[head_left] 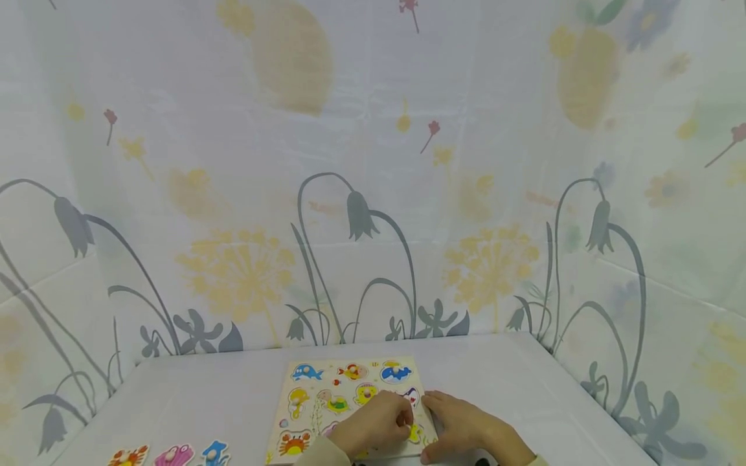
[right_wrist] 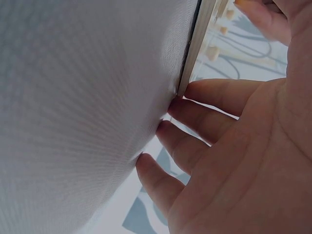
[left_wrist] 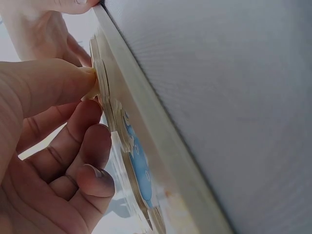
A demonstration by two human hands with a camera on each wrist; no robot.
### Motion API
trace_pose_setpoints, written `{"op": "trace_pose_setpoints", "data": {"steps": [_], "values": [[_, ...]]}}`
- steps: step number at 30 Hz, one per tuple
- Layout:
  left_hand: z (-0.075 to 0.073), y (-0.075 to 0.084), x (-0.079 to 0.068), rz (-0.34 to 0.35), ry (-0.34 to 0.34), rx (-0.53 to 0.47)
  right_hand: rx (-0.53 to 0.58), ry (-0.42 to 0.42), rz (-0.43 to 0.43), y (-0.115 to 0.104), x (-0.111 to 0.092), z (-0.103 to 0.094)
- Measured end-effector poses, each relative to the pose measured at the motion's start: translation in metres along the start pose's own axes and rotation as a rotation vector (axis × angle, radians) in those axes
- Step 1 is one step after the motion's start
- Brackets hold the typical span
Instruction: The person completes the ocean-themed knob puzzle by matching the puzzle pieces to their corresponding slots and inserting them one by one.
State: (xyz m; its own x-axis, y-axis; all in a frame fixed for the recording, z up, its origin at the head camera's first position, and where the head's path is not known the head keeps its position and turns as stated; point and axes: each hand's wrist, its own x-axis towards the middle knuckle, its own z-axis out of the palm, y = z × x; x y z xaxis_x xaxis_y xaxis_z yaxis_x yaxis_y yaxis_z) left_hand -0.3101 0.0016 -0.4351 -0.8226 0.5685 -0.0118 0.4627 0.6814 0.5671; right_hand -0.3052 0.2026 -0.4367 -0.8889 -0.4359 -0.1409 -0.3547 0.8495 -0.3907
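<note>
A wooden knob puzzle board [head_left: 283, 414] with sea-animal pieces lies on the table. My left hand [head_left: 379, 424] is over its lower right part. Thumb and forefinger pinch the small knob of a wooden puzzle piece [left_wrist: 103, 90], which sits at the board's surface; its picture is turned away in the left wrist view. Beside that hand a yellow piece [head_left: 415, 433] shows partly. A blue piece [left_wrist: 139, 168] lies close by on the board. My right hand [head_left: 460, 427] rests at the board's right edge, its extended fingertips touching the edge [right_wrist: 197, 46] and the tabletop.
Left of the board, a crab piece [head_left: 128, 457], a pink shell piece [head_left: 173, 455] and a blue squid piece [head_left: 215, 454] lie on the white table [head_left: 227, 395]. A flower-patterned curtain [head_left: 373, 162] hangs behind and at the sides.
</note>
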Motion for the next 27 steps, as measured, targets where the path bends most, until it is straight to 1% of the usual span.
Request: {"op": "trace_pose_setpoints", "data": {"steps": [7, 14, 19, 27], "values": [[-0.0004, -0.0005, 0.0020, -0.011, 0.000, -0.004, -0.005, -0.005, -0.006, -0.0018, -0.0025, -0.0039], [0.0023, 0.0017, 0.0015, 0.020, 0.008, -0.009, 0.014, -0.016, 0.010, -0.0026, -0.0027, -0.0029], [0.0024, 0.0042, 0.0020, 0.020, -0.001, -0.011, 0.029, -0.021, 0.018, -0.0018, -0.0015, -0.0024], [0.0008, 0.0058, 0.0033, 0.039, -0.022, 0.019, 0.039, -0.016, 0.007, -0.0013, -0.0024, -0.0019]]}}
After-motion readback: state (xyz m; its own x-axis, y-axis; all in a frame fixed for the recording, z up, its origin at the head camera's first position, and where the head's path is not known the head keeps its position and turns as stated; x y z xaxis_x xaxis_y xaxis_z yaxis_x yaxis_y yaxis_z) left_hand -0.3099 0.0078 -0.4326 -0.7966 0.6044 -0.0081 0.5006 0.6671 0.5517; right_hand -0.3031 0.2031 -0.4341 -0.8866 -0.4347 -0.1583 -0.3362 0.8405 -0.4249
